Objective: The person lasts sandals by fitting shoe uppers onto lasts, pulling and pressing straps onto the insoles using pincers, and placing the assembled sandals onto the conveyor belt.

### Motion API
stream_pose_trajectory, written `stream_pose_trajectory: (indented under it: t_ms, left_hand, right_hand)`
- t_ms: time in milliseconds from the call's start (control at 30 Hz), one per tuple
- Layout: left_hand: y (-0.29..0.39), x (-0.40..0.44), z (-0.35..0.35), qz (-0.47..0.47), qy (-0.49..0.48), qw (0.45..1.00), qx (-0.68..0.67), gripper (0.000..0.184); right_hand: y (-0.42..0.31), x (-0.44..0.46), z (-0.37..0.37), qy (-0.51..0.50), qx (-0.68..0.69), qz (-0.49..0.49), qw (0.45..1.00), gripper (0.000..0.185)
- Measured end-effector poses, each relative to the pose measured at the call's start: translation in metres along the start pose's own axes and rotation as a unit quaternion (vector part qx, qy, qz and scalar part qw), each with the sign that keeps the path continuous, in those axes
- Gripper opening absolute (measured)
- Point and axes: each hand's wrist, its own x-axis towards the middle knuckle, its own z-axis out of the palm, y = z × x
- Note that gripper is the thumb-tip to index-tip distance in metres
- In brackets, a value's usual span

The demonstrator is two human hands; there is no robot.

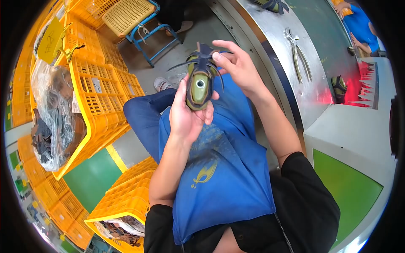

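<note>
A green shoe last (201, 87) with a dark strappy shoe upper (202, 58) on it is held above my lap. My left hand (189, 110) wraps round its lower end from beneath, and the round hole in the last faces up. My right hand (238, 67) is at the far end, thumb and fingers closed on the dark straps. Loose strap ends stick out to both sides. A pair of long-handled pincers (298, 57) lies on the metal bench (312, 95) to my right, apart from my hands.
Yellow crates (101, 90) stand on my left, one with a plastic bag (57, 101) of dark pieces. More lasts with uppers, one (338, 87) under red light, are at the right. A blue-framed chair (130, 21) is ahead. A co-worker's blue sleeve (360, 27) shows far right.
</note>
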Motion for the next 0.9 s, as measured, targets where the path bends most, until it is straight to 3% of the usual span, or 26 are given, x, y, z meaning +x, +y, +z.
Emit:
stream_pose_trajectory:
  t_ms: [67,133,200,233,367,467,500,900]
  left_hand:
    - [-0.003,0.000,-0.004,-0.026,-0.043,0.999,0.011,0.050]
    - [-0.005,0.000,-0.002,-0.030,-0.063,0.997,0.015,0.055]
    - [-0.008,-0.003,0.003,0.051,-0.014,0.996,0.069,0.062]
    - [-0.007,-0.005,-0.002,0.057,-0.034,0.992,0.105,0.072]
    - [-0.009,-0.012,0.001,0.115,-0.054,0.989,0.077,0.083]
    - [-0.010,-0.010,-0.006,0.147,-0.057,0.973,0.171,0.082]
    - [-0.011,-0.009,-0.008,0.153,-0.059,0.978,0.130,0.081]
    - [-0.012,0.000,-0.021,0.176,-0.083,0.966,0.170,0.073]
  right_hand:
    - [-0.004,0.002,-0.004,-0.046,0.012,0.050,0.998,0.046]
    - [0.001,0.004,-0.003,-0.031,0.025,0.038,0.998,0.047]
    - [-0.002,0.003,-0.004,-0.011,-0.017,0.041,0.999,0.047]
    - [-0.002,0.001,-0.002,0.005,0.006,0.029,1.000,0.047]
    - [-0.003,-0.004,0.004,0.065,0.052,0.017,0.996,0.049]
    - [-0.001,-0.004,0.002,0.059,0.036,0.030,0.997,0.046]
    - [0.000,-0.004,0.003,0.062,0.041,0.026,0.997,0.045]
    - [0.006,0.000,0.006,0.095,0.059,0.025,0.993,0.052]
